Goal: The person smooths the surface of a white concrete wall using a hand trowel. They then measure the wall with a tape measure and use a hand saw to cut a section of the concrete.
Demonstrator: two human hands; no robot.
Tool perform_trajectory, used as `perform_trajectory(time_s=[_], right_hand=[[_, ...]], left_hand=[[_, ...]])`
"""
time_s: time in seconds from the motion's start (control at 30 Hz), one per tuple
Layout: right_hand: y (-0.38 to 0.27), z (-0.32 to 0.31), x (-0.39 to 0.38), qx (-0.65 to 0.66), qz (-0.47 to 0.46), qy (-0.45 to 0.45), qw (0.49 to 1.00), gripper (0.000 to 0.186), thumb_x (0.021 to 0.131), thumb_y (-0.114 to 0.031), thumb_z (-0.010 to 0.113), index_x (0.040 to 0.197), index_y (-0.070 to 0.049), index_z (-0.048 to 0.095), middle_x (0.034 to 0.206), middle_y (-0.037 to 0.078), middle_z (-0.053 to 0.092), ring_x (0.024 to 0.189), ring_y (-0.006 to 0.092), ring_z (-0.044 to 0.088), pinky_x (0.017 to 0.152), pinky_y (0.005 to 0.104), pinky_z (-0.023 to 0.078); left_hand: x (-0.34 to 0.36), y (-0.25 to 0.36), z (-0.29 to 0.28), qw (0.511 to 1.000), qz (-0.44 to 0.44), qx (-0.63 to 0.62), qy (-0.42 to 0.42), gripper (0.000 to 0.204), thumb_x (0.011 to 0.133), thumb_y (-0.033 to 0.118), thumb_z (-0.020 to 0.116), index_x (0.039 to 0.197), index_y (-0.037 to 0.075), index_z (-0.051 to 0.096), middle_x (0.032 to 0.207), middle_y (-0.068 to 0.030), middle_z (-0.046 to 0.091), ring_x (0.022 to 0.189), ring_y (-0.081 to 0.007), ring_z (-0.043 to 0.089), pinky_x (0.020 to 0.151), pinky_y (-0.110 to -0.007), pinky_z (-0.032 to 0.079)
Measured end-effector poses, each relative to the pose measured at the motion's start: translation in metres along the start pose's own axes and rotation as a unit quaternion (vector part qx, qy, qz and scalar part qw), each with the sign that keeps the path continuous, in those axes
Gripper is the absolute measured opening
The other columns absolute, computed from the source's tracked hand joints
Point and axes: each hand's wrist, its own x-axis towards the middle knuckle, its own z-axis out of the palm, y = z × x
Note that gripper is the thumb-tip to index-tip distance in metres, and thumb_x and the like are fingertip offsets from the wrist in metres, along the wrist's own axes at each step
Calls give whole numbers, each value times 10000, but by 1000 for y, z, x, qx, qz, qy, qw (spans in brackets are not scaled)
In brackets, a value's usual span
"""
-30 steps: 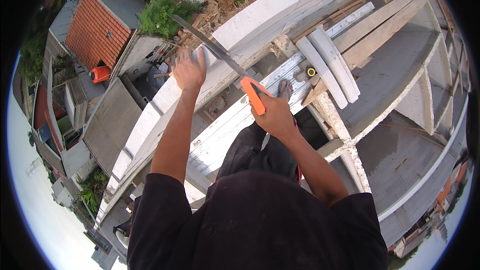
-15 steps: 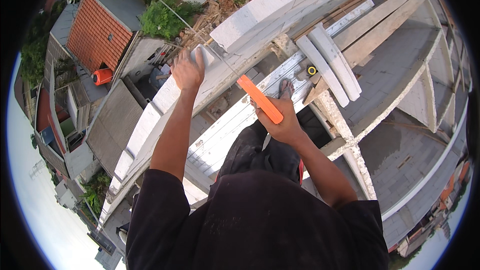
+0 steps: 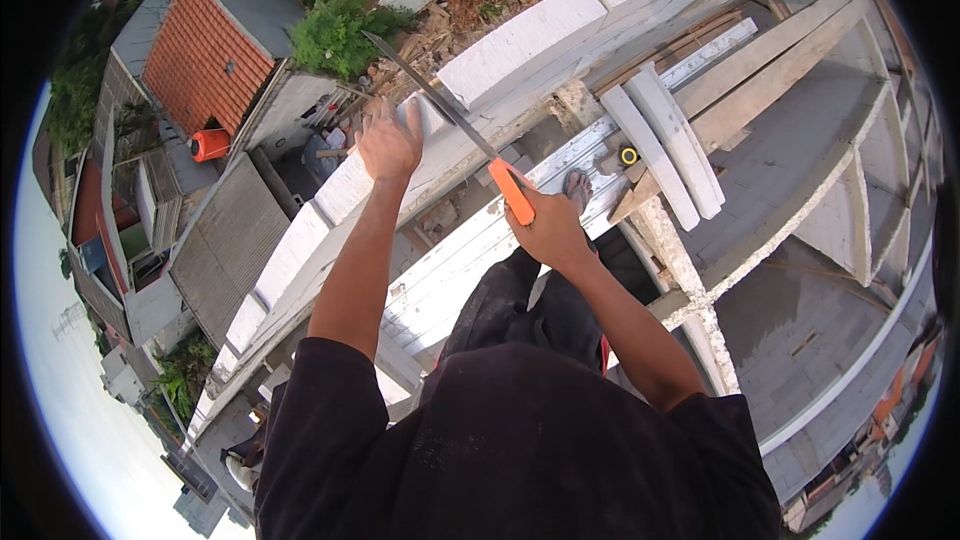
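My left hand (image 3: 388,145) rests on the white block wall (image 3: 340,183), fingers apart over its top beside a short block piece (image 3: 428,112). My right hand (image 3: 548,235) grips the orange handle (image 3: 510,192) of a hand saw. Its long steel blade (image 3: 445,105) runs up and left across the wall at that short piece, just right of my left hand. My sandalled foot (image 3: 578,190) stands on a pale ribbed plank (image 3: 450,280) below the wall.
Two white block strips (image 3: 650,155) and a yellow tape measure (image 3: 628,155) lie right of my foot, near wooden boards (image 3: 770,60). Dark openings and curved concrete ribs (image 3: 770,240) are at the right. Beyond the wall are a drop, tiled roofs (image 3: 205,80) and rubble.
The saw handle and blade tilted a half second ago, showing the blade nearly edge-on, and now show the blade's flat again. My left hand's fingers are slightly more spread.
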Motion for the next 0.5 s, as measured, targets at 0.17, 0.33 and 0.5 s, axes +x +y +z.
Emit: perform_trajectory(time_s=[0.17, 0.33, 0.5], right_hand=[[-17, -12, -18, 103, -50, 41, 993, 149, 915, -130, 696, 996, -9, 728, 702, 179, 673, 621, 352, 681, 604, 418, 522], [-2, -4, 5, 82, 72, -23, 994, 186, 963, -143, 682, 1005, 30, 734, 671, 148, 655, 609, 237, 650, 636, 386, 508], [-25, -18, -12, 121, 13, -14, 992, 211, 993, -145, 686, 1065, 48, 735, 732, 136, 706, 678, 224, 690, 710, 360, 535]], left_hand=[[1, -2, 0, 999, -14, -21, -24, 528, 1052, 521, 527, 1125, 37, 725, 1159, -207, 732, 1155, -391, 663, 996, -527, 476], [2, -3, 1, 1000, -15, 1, -12, 538, 1057, 532, 510, 1141, 44, 719, 1124, -179, 743, 1177, -367, 657, 1020, -520, 464], [1, -3, -1, 999, -15, -17, -23, 518, 1049, 512, 529, 1150, 38, 714, 1180, -165, 735, 1185, -359, 655, 1032, -515, 457]])
